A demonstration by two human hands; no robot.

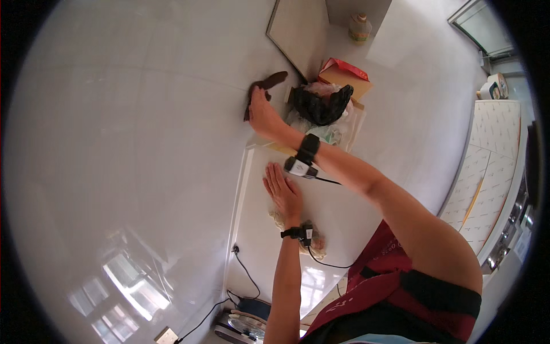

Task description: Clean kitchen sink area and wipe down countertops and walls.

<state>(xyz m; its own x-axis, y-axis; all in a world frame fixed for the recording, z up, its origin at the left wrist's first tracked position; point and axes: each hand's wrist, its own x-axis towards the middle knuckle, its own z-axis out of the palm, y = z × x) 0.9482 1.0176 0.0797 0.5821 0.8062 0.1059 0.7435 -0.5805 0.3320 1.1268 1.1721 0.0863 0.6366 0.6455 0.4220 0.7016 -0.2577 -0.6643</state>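
My right hand (263, 112) is stretched out to the glossy white wall (172, 129), its fingers on a dark brown cloth (275, 79) that lies against the wall. Part of the cloth is hidden by the hand. Lower in the view, my left hand (284, 195) rests palm down on the white counter (335, 202), fingers extended, holding nothing. A crumpled cream cloth (319, 250) lies under and beside the left wrist. Both wrists wear black straps with small cabled devices.
Past my right forearm are a black plastic bag (322, 107), clear bags and an open red-edged cardboard box (346, 77). A bottle (360, 29) stands farther off, near a leaning panel (300, 36). Black cables and a socket (166, 335) are at the bottom, beside an appliance (249, 322).
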